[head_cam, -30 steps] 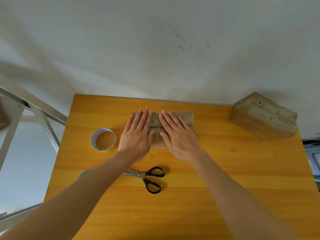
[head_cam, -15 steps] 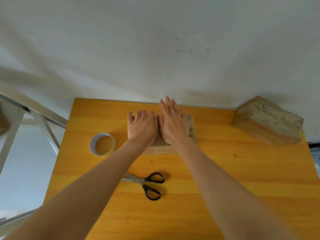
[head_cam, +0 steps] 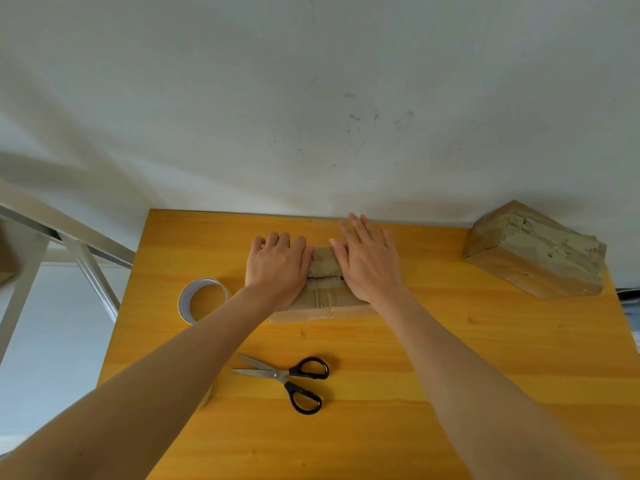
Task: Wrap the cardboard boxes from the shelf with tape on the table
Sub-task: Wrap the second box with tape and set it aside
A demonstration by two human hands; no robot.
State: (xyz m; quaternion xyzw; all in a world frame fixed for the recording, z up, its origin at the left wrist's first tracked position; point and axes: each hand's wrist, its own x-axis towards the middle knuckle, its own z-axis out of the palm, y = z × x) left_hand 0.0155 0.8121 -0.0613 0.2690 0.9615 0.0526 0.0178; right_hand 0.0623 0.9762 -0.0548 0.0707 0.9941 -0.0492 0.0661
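We take the flat box point(head_cam: 323, 296) as our landmark. It lies flat on the orange worktop point(head_cam: 450, 375), and its far side is close to the worktop's back edge, where the pale wall point(head_cam: 311, 98) rises.

Our left grip point(head_cam: 277, 268) lies palm down on the left part of the flat box. Its fingers bend down over the far edge, so it grasps the box there, though the fingertips are out of sight. Our right grip point(head_cam: 369, 265) rests on the right part of the flat box. It is released, with the fingers straight and close together, and they reach past the box's far edge towards the wall. The thumb points inward towards the left grip.

Between the two grips we see a strip of the box top, crossed by a dark, ragged seam. Nearer to us, the box's front part shows glossy bands of tape and a fold line.

To the left of the flat box, just beside the left wrist, the tape roll point(head_cam: 202, 299) lies flat with its white inner ring showing. In front of the flat box, between our forearms, black-handled scissors point(head_cam: 287, 377) lie partly spread, with the blades pointing left. Well to the right of the flat box, at the back right corner, a second box point(head_cam: 533, 251) sits skewed, with rough tape along its top. Far to the left, off the worktop, a metal frame point(head_cam: 86, 261) slants.
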